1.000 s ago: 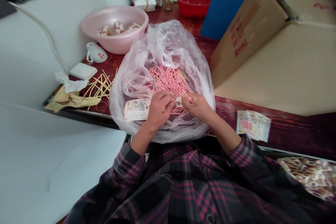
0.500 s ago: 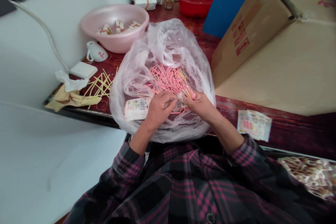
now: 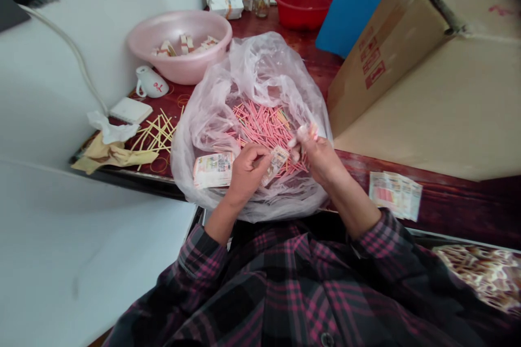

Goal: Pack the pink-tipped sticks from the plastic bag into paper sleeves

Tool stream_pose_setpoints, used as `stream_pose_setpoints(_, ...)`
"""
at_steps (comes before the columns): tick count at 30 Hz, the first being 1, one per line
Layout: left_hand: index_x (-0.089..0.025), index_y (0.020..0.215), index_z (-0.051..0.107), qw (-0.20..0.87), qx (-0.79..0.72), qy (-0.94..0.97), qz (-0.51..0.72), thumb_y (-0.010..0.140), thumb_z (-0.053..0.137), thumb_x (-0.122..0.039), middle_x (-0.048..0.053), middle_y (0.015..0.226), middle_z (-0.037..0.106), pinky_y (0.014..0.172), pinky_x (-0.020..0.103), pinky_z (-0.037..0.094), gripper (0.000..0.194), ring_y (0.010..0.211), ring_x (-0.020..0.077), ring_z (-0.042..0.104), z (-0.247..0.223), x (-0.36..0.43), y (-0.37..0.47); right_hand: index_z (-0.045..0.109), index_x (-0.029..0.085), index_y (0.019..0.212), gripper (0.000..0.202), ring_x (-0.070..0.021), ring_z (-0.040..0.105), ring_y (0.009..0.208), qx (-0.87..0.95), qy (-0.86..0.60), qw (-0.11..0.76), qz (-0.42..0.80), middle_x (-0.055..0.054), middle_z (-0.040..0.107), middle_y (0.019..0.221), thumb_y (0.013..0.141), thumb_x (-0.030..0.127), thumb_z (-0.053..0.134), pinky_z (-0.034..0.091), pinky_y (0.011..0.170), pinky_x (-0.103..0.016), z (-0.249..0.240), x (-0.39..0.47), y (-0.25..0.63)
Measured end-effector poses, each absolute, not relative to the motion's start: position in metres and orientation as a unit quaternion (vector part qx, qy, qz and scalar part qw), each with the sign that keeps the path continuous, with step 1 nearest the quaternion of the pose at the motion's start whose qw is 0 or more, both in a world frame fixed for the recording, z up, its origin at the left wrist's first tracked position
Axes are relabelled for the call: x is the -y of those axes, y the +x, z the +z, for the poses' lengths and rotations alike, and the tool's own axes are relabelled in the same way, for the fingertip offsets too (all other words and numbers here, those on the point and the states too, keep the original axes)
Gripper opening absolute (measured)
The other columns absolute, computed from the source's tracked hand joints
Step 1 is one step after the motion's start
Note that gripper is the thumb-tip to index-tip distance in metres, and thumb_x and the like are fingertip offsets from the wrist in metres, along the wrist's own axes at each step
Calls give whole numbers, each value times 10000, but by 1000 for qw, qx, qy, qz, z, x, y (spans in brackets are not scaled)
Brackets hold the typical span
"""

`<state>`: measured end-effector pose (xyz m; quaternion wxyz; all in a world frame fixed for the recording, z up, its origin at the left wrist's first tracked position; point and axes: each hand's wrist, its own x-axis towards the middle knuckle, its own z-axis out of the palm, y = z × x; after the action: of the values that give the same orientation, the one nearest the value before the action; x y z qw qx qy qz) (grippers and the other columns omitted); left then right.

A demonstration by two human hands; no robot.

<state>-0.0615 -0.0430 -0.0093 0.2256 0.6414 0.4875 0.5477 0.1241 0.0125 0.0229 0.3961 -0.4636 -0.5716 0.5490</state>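
Note:
My left hand (image 3: 249, 169) pinches a small printed packet (image 3: 277, 159) by its edge, over the front of a clear plastic bag (image 3: 266, 57) with its mouth spread wide. Inside the bag lies a heap of thin pink sticks (image 3: 260, 124), with a few yellow and green ones among them. My right hand (image 3: 321, 158) is closed just right of the packet, its fingertips blurred, with the ends of a few pink and orange sticks (image 3: 312, 131) showing at the top. A stack of flat printed packets (image 3: 213, 169) rests on the bag left of my left hand.
A pink basin (image 3: 142, 38) holding small banded bundles stands at the back left, near a white mug (image 3: 151, 82). Yellow sticks (image 3: 157, 131) lie loose at left. A big cardboard box (image 3: 423, 97) borders the right side; printed packets (image 3: 394, 195) lie before it. Behind is a red basin (image 3: 303, 11).
My right hand has moved slightly up and right, away from my left hand. The packet now shows flat in my left fingers, and the sticks in my right hand are less visible.

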Motion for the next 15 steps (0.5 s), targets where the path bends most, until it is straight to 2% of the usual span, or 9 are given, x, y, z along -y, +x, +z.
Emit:
stream_pose_setpoints(3,-238,894,716,268,-493,615,554,1013,694,-300,33,975,740,936,369,552,136,947,193,677,-9,45,-60,558,277,830,645,-272,715,901,533,-445,454,559,-73,688,798,916,912,479,578,822,-429,38,-12,119)
stream_pose_setpoints(7,-239,891,743,286,-495,604,556,1015,723,-357,38,1002,736,987,386,549,172,996,202,678,-11,45,-59,555,279,887,629,-302,750,1115,523,-412,526,530,-92,756,965,965,885,406,598,927,-484,52,-11,104)
stream_pose_setpoints(11,-242,897,765,289,-506,594,555,1009,748,-374,45,1058,727,1021,394,550,174,1048,205,678,-13,44,-58,610,268,945,651,-334,738,1180,532,-423,552,483,-98,751,991,1047,821,282,602,937,-527,52,-7,88)
stream_pose_setpoints(15,-238,916,785,302,-504,587,557,1000,760,-364,58,1115,725,1053,402,546,154,1105,210,685,-13,45,-56,624,269,982,565,-346,730,1136,545,-431,546,469,-100,742,973,1087,725,308,581,958,-528,48,-2,81)
